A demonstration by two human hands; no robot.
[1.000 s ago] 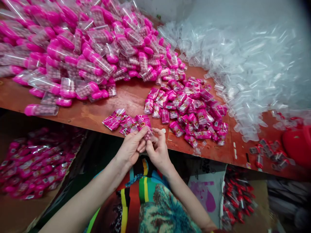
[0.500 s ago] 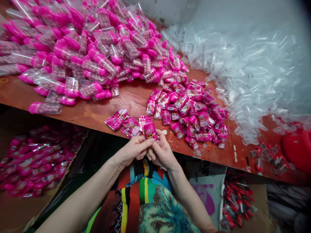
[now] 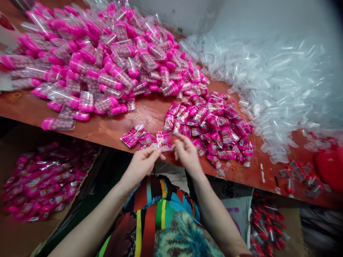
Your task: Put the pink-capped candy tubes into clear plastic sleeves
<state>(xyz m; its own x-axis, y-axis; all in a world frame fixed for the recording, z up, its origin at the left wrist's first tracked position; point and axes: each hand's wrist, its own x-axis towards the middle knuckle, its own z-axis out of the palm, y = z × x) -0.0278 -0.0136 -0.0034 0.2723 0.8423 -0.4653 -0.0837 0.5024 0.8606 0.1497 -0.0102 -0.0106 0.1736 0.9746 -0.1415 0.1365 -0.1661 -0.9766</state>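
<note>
My left hand point(image 3: 146, 160) is at the table's front edge, its thumb and fingers pressed together at the lower edge of a pink printed wrapper point(image 3: 164, 140). Just right of that wrapper is my right hand point(image 3: 186, 151), fingers bent and partly apart, with nothing visible in them. More flat pink wrappers point(image 3: 132, 136) lie to the left of it at the edge. Behind my right hand spreads a heap of small pink wrapped packs point(image 3: 214, 121).
Pink-capped clear tubes of beads point(image 3: 107, 67) are piled at the back left, empty clear tubes point(image 3: 268, 82) at the right. Red-capped tubes point(image 3: 300, 175) and a red container point(image 3: 329, 167) sit far right. Below the red-brown table point(image 3: 99, 123) are filled boxes of pink packs point(image 3: 40, 182) and red pieces point(image 3: 268, 228).
My hands have moved apart, the right one shifting right and up. The wrapper held up between both hands is now lower, by the others. The whole view has shifted slightly.
</note>
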